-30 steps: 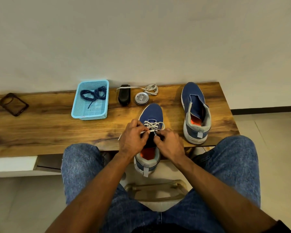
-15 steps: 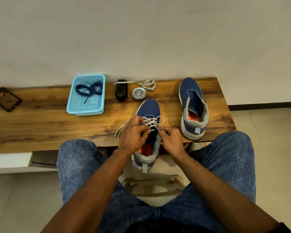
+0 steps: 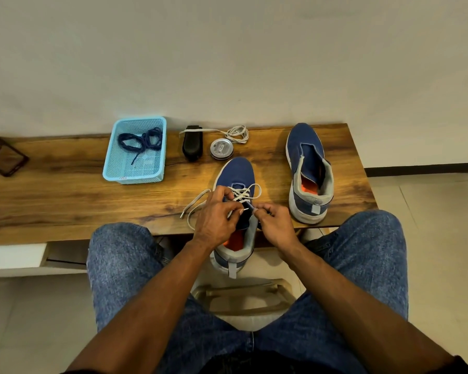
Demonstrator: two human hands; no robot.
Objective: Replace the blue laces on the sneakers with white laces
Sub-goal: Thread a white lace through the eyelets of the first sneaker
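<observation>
A blue sneaker (image 3: 237, 175) lies at the near edge of the wooden table (image 3: 65, 201), its heel hanging over the edge. A white lace (image 3: 243, 194) crosses its lower eyelets, with one loose end trailing left. My left hand (image 3: 216, 214) pinches the lace tip over the tongue. My right hand (image 3: 274, 221) grips the sneaker's right eyelet flap. A second blue sneaker (image 3: 307, 168) without laces lies to the right. Another white lace (image 3: 234, 133) is coiled at the back. Blue laces (image 3: 141, 141) lie in a light blue basket (image 3: 133, 175).
A black brush-like object (image 3: 192, 143) and a round tin (image 3: 221, 148) sit behind the near sneaker. A dark phone case (image 3: 3, 156) lies at the table's far left. My knees in jeans flank a pale stool (image 3: 243, 295) below the table edge.
My hands have drawn slightly apart over the tongue. The lace tip now shows between them, and the loose end trails farther out to the left.
</observation>
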